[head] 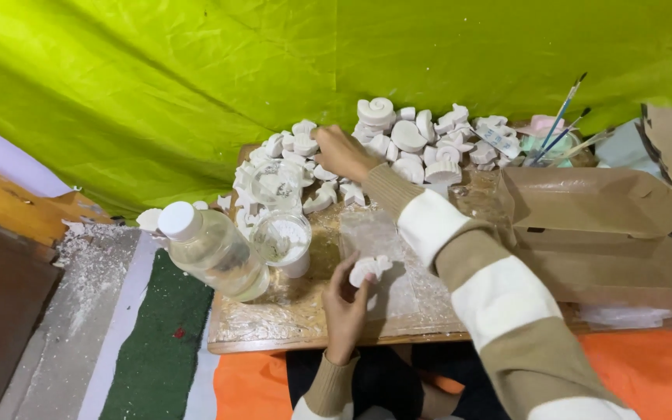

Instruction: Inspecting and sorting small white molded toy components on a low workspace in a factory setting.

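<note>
Here the left hand (344, 299) pinches a small white plaster figure (369, 269) between thumb and fingertips, holding it just above the wooden board (289, 330). The right hand (340, 152) reaches across to the far side of that board, fingers curled down onto the heap of white plaster casts (410, 140); whether it grips one cannot be told. A clear bottle (211, 249) and a plastic cup (281, 239) stand on the board's left part, cardboard boxes (600, 233) at its right.
</note>
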